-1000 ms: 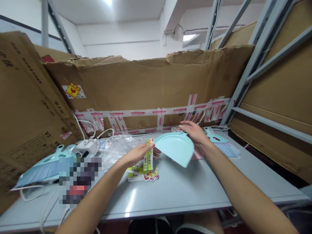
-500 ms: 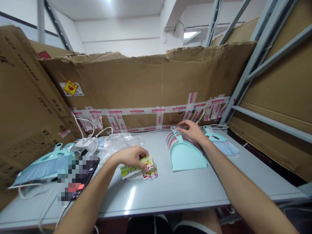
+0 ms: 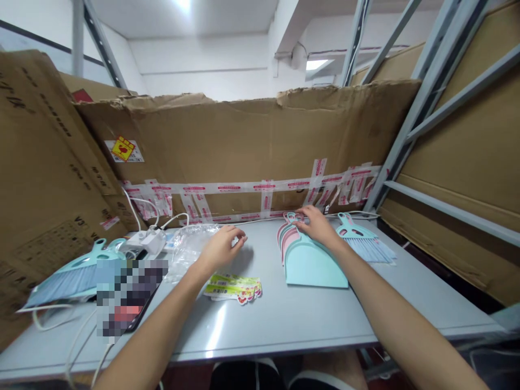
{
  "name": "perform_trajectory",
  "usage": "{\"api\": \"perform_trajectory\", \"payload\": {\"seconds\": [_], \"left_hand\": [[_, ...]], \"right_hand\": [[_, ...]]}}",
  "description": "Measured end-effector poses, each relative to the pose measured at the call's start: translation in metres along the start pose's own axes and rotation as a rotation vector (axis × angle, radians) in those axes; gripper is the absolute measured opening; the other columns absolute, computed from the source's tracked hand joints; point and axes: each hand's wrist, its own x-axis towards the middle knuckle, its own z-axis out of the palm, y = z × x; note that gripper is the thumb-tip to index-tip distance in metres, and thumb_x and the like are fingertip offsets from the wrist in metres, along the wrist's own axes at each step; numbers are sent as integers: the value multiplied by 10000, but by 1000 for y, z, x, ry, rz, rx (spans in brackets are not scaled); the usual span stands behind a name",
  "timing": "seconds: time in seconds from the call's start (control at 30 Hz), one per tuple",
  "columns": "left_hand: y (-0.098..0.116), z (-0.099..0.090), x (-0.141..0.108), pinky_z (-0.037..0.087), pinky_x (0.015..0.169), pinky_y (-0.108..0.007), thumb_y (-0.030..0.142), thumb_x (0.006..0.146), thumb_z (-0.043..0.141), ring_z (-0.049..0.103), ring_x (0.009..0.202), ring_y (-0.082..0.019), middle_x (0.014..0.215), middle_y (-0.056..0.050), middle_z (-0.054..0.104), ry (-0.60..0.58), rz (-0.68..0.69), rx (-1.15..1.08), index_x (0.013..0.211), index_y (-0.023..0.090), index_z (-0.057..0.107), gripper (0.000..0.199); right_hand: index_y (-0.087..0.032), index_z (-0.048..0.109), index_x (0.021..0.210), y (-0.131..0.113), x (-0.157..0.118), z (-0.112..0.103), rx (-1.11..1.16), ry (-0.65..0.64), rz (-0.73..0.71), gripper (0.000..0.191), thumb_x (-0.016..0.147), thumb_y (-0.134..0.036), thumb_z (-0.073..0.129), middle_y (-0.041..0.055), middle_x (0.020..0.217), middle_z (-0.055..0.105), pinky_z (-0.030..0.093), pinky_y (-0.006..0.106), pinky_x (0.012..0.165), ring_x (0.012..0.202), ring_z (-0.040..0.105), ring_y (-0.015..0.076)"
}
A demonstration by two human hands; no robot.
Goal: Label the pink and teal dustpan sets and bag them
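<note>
My left hand (image 3: 225, 247) hovers over the table beside the clear plastic bags, its fingers apart and nothing in them. Below it lies a small pile of yellow-green and white labels (image 3: 233, 287) with scalloped, flowery ends. My right hand (image 3: 314, 223) has its fingers around the handle of the top dustpan in a fanned stack. That top dustpan (image 3: 314, 265) is light teal; pink and teal ones show behind its left edge. Right of my right forearm, teal brushes with blue bristles (image 3: 365, 244) lie on the table.
Teal brushes (image 3: 77, 276) lie at the far left near a dark phone (image 3: 142, 292), white cables and a power strip (image 3: 148, 241). Crumpled clear plastic bags (image 3: 190, 246) are at the back left. Cardboard (image 3: 244, 141) walls the grey table (image 3: 260, 336); metal shelf bars rise at right.
My left hand has let go of the labels and moved up and away from them. The top dustpan has shifted slightly right under my right hand.
</note>
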Motion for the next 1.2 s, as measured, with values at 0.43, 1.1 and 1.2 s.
{"api": "perform_trajectory", "payload": {"seconds": [0.43,1.1,1.2], "left_hand": [[-39,-16,3,502,1017,-469,398,1069,512,673,1121,-357,1152,-151,791,76,-129,343,1047,226,782,321],[-50,-31,5,500,1081,-449,440,1084,497,668,1197,-356,1223,-147,783,165,-207,422,1180,222,782,371],[-48,-32,4,507,1063,-452,419,1081,490,685,1197,-364,1217,-167,790,138,-232,483,1168,206,790,378]], "right_hand": [[-329,519,1669,13,-14,-38,-3,-316,57,1196,618,-537,1052,153,1694,469,426,560,1276,1568,470,426],[-255,642,1531,18,-10,-24,-68,-173,3,661,914,-392,835,167,1502,646,449,564,1263,1446,601,388],[-250,661,1505,16,-10,-26,-64,-178,4,620,926,-408,817,171,1484,661,458,575,1251,1431,608,395]]}}
